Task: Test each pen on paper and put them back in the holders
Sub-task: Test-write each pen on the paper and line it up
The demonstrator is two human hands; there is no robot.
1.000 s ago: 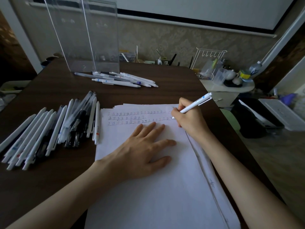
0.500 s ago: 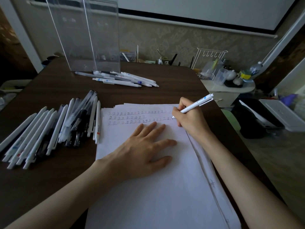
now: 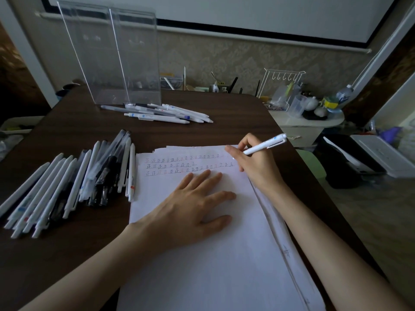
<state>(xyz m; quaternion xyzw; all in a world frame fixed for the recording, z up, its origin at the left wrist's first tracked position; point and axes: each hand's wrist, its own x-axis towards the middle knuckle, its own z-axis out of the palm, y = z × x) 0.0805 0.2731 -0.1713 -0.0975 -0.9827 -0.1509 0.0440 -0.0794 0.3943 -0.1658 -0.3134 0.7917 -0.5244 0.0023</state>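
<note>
Lowered the pen (image 3: 265,145) a touch flatter since a second ago; kept its tip at the right end of the written rows near the top of the paper (image 3: 202,265). Pinches it between thumb and curled fingers of the right hand (image 3: 258,167), long axis set from tip at 8 o'clock to clicker at 2 o'clock (clicker raised off the sheet, aimed past the table edge). Cannot tell whether the tip touches the sheet. Presses the sheet at 7 o'clock from the pen with the left hand (image 3: 190,209), fingers straight and spread, gripping nothing. Leaves two clear holders (image 3: 112,59) upright at 11 o'clock from the pen, well apart, with a small bunch of pens (image 3: 166,114) at their foot. Leaves a bigger pile of pens (image 3: 67,187) at 9 o'clock on the table (image 3: 67,254). Probably calls for a right-hand reach toward 11 o'clock, across the sheet.
</note>
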